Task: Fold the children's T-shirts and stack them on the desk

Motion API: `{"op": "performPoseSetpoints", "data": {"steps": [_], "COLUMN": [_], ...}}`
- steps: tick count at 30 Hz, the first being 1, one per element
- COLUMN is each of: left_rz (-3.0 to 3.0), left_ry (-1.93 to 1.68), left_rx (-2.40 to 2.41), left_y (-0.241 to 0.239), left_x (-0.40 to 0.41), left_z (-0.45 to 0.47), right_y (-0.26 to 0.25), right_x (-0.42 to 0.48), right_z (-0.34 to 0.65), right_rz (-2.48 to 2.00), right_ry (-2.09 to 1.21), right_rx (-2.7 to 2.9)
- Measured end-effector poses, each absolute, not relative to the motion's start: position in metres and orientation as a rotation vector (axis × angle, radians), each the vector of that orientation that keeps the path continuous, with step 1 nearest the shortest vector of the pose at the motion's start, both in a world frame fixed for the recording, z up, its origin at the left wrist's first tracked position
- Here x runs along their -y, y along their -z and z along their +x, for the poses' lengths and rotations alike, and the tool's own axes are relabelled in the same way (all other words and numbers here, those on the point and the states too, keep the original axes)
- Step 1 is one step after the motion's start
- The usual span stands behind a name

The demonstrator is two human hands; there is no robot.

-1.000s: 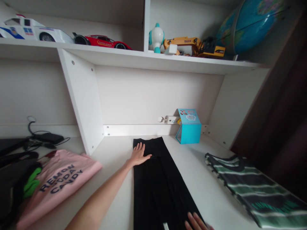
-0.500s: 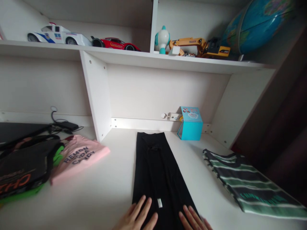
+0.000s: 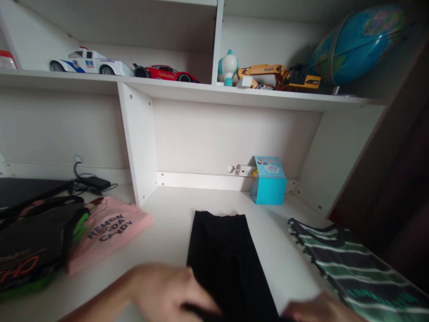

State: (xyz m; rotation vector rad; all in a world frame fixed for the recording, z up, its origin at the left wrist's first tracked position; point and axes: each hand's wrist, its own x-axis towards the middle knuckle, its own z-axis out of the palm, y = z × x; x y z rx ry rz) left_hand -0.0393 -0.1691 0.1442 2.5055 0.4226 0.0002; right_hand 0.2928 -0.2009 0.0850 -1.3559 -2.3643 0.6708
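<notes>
A long black garment (image 3: pixel 224 255) lies lengthwise on the white desk (image 3: pixel 167 241), its far end short of the back wall. My left hand (image 3: pixel 164 293) is at the bottom of the view, curled over the garment's near left edge and blurred by motion. My right hand (image 3: pixel 318 311) sits at the garment's near right edge, mostly cut off by the frame. Both seem to grip the near end of the cloth, though the fingers are smeared.
A pink T-shirt (image 3: pixel 107 232) and a black and green pile (image 3: pixel 30 250) lie at left, a green striped shirt (image 3: pixel 355 273) at right. A blue box (image 3: pixel 270 181) stands at the back. Toy cars (image 3: pixel 90 62), an excavator (image 3: pixel 278 76) and a globe (image 3: pixel 358 40) occupy the upper shelf.
My left hand came back from the garment's far end to its near end. Both hands closed on the near edge, and the garment's far end has slid toward me.
</notes>
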Motion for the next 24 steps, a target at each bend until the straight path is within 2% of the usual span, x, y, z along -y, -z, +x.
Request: {"op": "performPoseSetpoints", "data": {"steps": [4, 8, 15, 20, 24], "left_rz": [2.185, 1.881, 1.917, 2.344, 2.406], "left_ry": [-0.202, -0.137, -0.167, -0.202, -0.274], "left_rx": [-0.715, -1.049, -0.883, -1.151, -1.221], "left_y": [-0.131, -0.09, -0.076, -0.054, -0.032], "left_x": [0.05, -0.028, -0.063, -0.082, -0.08], "left_z": [-0.02, -0.011, -0.019, -0.017, -0.013], "right_y": [-0.108, -0.078, -0.046, -0.03, -0.012], "right_x": [0.118, 0.028, -0.015, -0.027, -0.024], "right_z": [0.284, 0.27, 0.28, 0.28, 0.276], "right_rz": [-1.381, -1.589, -1.654, -1.809, -1.906], "right_ry": [-0.749, -0.727, -0.701, -0.444, -0.345], "right_rx": [2.341, 2.228, 2.192, 2.11, 2.015]}}
